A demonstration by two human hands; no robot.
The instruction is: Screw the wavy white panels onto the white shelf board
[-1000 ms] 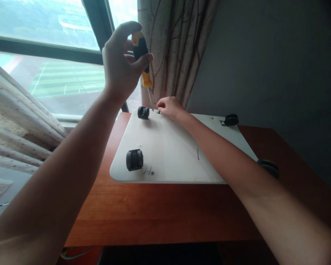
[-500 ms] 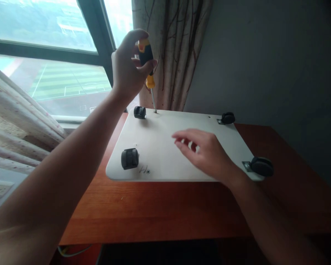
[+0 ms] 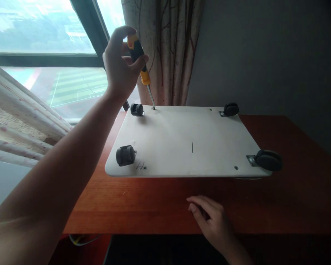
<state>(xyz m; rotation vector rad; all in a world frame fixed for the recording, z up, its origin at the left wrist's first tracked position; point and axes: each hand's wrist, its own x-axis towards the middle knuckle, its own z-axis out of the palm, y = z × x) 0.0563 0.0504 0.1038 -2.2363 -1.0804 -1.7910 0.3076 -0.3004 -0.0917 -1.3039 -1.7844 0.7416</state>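
Observation:
My left hand (image 3: 122, 60) is wrapped round the yellow-and-black handle of a screwdriver (image 3: 137, 51). Its shaft leans down to the left part of the white board's far edge, and the tip meets a screw (image 3: 153, 108) there. The white board (image 3: 176, 127) lies flat, with a black caster (image 3: 137, 109) just left of that screw. My right hand (image 3: 212, 221) hovers over the table's front edge, loosely curled with a gap between thumb and fingers, and holds nothing.
More casters stand on the board: near left (image 3: 125, 155), far right (image 3: 231, 109) and near right (image 3: 268, 160). Other screws show at near left (image 3: 145, 168) and near right (image 3: 236, 168). Beneath is a reddish wooden table (image 3: 154, 206). A curtain (image 3: 168, 48) and window (image 3: 71, 84) rise behind.
My right hand has drawn back from above the board to the table's front edge. The screwdriver handle, in my left hand, tilts further left, while its tip stays at the screw.

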